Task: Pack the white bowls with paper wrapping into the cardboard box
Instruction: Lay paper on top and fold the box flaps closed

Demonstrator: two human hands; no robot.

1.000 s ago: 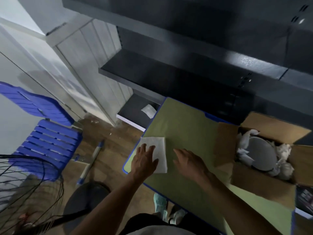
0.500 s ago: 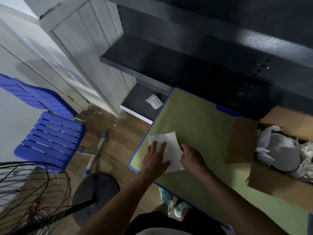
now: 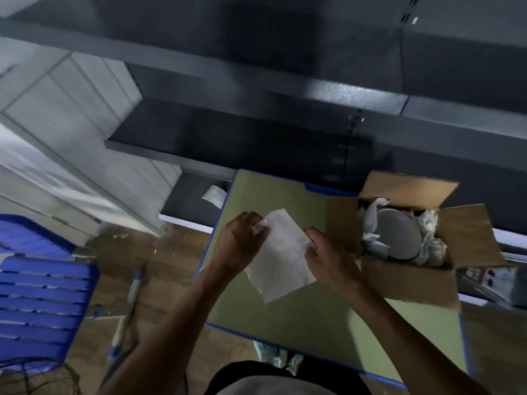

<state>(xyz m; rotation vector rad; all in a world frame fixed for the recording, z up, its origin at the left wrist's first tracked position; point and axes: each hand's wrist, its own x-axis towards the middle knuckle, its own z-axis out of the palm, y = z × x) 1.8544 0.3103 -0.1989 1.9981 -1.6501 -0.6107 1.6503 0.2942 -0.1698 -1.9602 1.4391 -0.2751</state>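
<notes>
Paper sheet (image 3: 282, 260) hung above green table (image 3: 271, 195), left hand (image 3: 239, 246) pinched its far corner, right hand (image 3: 328, 258) gripped its right edge, white bowl (image 3: 399, 235) lay in open cardboard box (image 3: 407, 283).

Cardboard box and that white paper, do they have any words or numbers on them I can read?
No text can be read anywhere.
The cardboard box is plain brown.
The paper sheet shows no print.
The colourful things at the right edge are too blurred to read.
</notes>
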